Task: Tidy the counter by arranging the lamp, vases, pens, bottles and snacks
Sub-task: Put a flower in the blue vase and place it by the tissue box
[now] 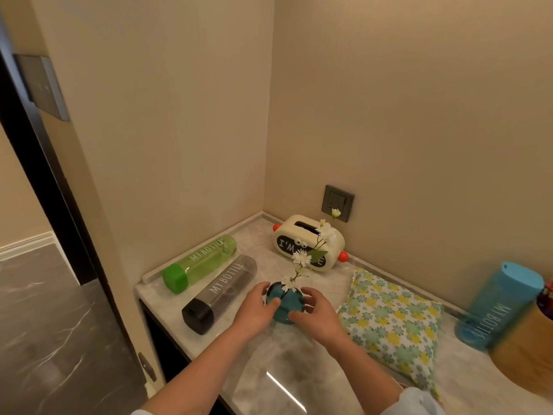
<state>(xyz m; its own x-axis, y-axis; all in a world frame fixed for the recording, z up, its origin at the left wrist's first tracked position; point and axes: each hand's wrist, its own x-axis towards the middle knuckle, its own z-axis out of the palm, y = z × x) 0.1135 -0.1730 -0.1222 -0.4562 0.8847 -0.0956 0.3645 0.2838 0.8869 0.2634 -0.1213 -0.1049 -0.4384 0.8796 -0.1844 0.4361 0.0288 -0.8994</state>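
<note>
A round teal vase (284,304) with a sprig of white flowers (300,259) stands on the marble counter (287,363). My left hand (257,310) and my right hand (317,313) cup it from either side, fingers curled round its body. Left of the vase lie two bottles side by side: a green bottle (199,263) against the wall and a grey bottle with a black cap (220,293) nearer me. A blue bottle (498,304) stands upside down at the right.
A cream tissue box with orange knobs (308,242) sits in the back corner under a wall socket (337,203). A flowered cushion (392,324) lies right of the vase. A wooden container (526,351) is at the far right. The counter's left edge drops to the floor.
</note>
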